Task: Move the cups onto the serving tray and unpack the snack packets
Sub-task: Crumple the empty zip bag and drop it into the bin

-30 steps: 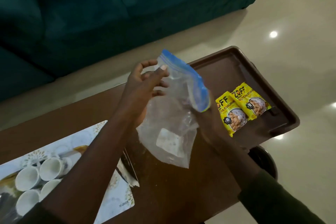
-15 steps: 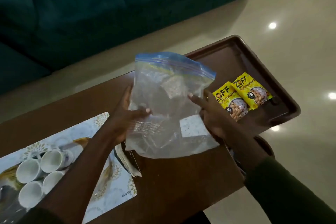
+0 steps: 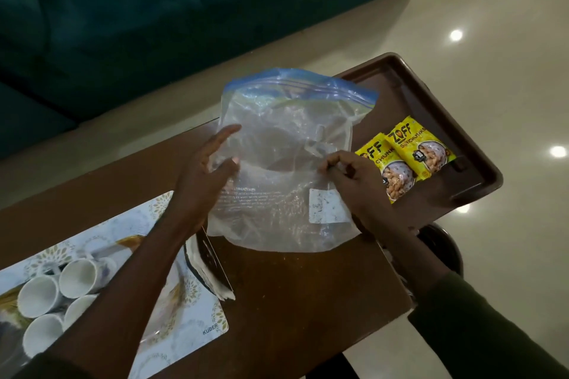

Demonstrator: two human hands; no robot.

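Two yellow snack packets already lie side by side on the brown serving tray at the right end of the surface, while both hands hold a clear zip bag, seemingly empty, upright above it: the left hand is spread flat against its left side, and the right hand has its fingers curled, pinching the plastic. Unpacking looks finished, so I judge the next move is to set the bag aside and fetch the four white cups, which sit on the patterned mat well apart from the tray.
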